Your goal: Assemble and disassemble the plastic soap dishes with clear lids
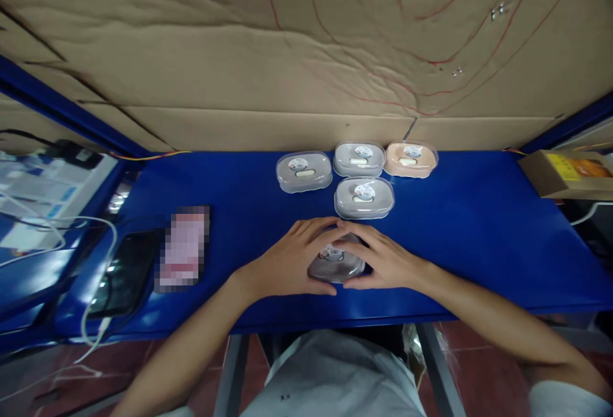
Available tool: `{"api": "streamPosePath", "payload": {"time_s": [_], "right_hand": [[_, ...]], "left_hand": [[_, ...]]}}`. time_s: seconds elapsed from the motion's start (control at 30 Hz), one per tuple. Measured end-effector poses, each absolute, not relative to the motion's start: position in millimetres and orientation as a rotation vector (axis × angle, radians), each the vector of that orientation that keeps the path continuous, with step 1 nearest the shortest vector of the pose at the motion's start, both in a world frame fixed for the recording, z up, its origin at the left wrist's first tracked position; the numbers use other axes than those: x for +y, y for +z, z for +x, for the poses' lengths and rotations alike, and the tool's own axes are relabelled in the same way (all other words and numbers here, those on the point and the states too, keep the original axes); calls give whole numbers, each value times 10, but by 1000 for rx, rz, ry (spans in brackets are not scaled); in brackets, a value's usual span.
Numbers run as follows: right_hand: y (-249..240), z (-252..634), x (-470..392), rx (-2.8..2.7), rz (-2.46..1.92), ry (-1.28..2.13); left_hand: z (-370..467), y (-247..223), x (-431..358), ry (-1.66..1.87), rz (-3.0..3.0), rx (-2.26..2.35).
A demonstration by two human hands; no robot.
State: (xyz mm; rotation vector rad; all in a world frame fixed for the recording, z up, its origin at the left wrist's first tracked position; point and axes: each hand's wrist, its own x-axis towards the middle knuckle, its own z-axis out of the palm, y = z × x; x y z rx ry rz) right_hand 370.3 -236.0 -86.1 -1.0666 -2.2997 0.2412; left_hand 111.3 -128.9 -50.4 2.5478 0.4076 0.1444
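Blue table (479,232) holds four lidded containers (364,203); hands (290,264) cup a fifth (336,267).

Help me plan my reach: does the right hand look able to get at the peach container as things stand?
Probably yes: nothing seems to stand between the right hand and the peach container, though that hand is cupping the nearest container.
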Motion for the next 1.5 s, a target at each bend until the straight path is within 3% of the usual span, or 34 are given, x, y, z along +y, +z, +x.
{"api": "streamPosePath", "payload": {"time_s": [0.37,0.77,1.0,1.33,1.5], "right_hand": [[-746,3891,-2305,-1868,-1185,-18],[-862,3830,-2269,-1991,-1158,23],[-860,3855,-2241,-1967,-1097,-50],[-903,3911,-2225,-1982,-1126,30],[-901,3862,-2258,-2047,-1060,75]], "left_hand": [[955,-490,-1003,-23,2226,612],[600,-304,-785,-191,2223,575],[382,-319,-584,-83,2230,861],[639,-361,-789,-97,2159,616],[678,-315,-800,214,2126,676]]}}
